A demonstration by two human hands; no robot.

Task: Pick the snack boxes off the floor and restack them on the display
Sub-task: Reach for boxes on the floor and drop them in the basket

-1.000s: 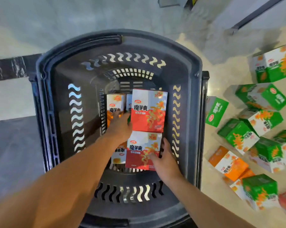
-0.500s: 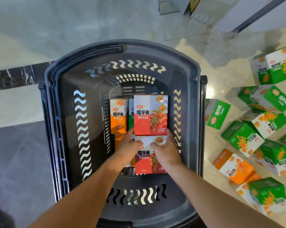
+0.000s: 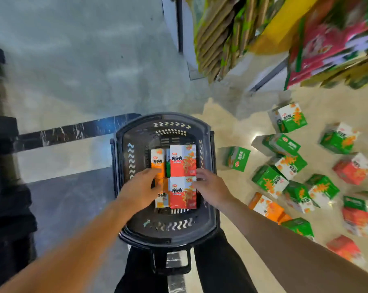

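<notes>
The head view looks down into a dark plastic shopping basket standing on the floor, with four snack boxes lying flat inside it. Two red boxes fill the right side, the far red box butted end to end against the near red box. Left of them lie an orange box at the far end and a second orange box at the near end, with a sliver of green packaging showing between the far orange and far red ones.

The left hand hangs over the left column, fingers loosely extended, its fingertips over the seam between the two orange boxes; motion blur makes it hard to tell whether they actually touch the cardboard. The right hand sits at the right edge of the red pair, fingers relaxed and slightly spread, apparently gripping nothing.

On the pale floor to the right of the basket lies a scatter of boxes, mostly green, with a few orange and red, tipped at all angles. The nearest, a green box, lies just beside the basket's right wall. At upper right a blurred display of colourful cartons rises.
</notes>
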